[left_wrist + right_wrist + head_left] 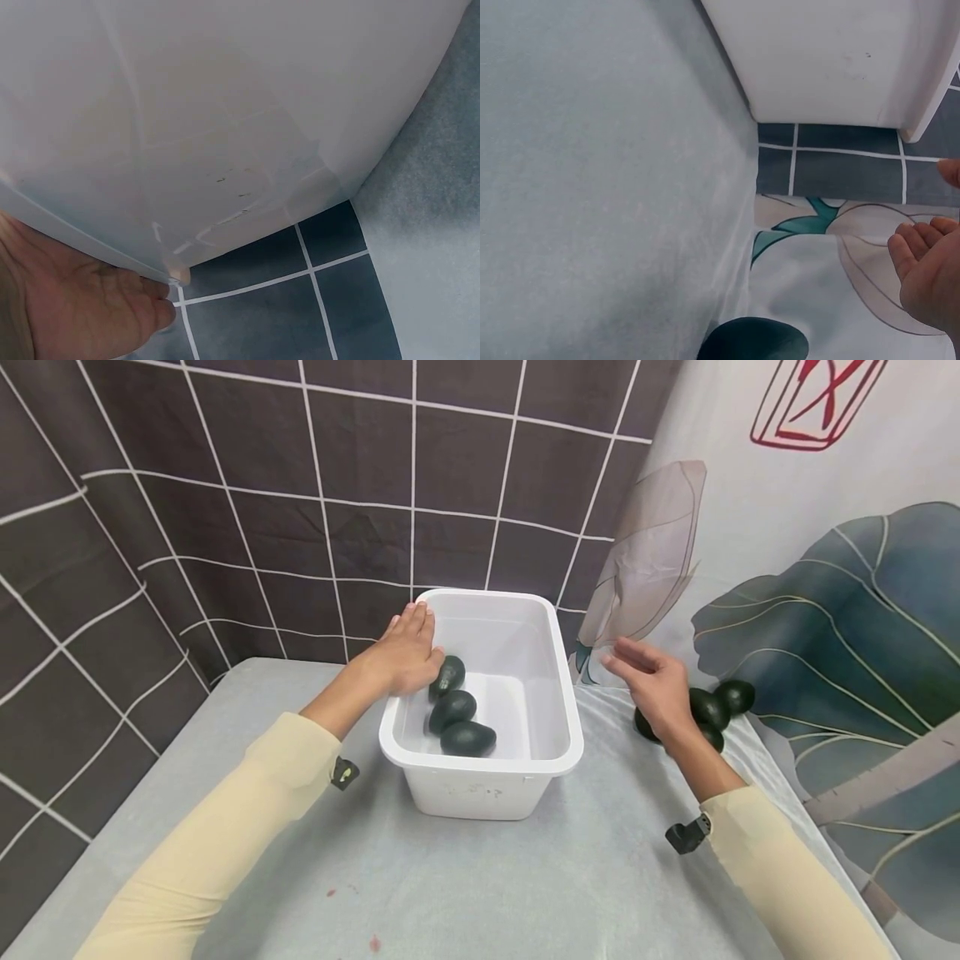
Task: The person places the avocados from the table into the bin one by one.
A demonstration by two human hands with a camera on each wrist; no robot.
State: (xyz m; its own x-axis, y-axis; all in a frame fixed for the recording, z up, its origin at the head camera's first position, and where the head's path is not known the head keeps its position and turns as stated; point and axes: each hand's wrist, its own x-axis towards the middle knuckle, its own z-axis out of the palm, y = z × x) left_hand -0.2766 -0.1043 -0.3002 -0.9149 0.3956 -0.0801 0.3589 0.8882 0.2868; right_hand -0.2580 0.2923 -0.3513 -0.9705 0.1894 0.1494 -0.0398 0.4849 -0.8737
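Note:
A white plastic bin [558, 693] stands on the grey-covered table. Three dark green avocados [452, 710] lie in a row along its left inner side. My left hand [411, 647] rests flat on the bin's left rim with straight fingers, its thumb close to the farthest avocado [448, 675]. The left wrist view shows my palm [75, 311] against the bin's outer wall [225, 112]. My right hand [651, 681] hovers open to the right of the bin, above several more avocados [711, 708] on the table. One avocado [754, 341] shows below that hand [930, 266].
The table cloth [465, 877] is pale grey with small red spots near the front. A dark tiled backdrop [337, 510] stands behind, and a leaf-print cloth [825, 610] hangs at the right, just behind the loose avocados.

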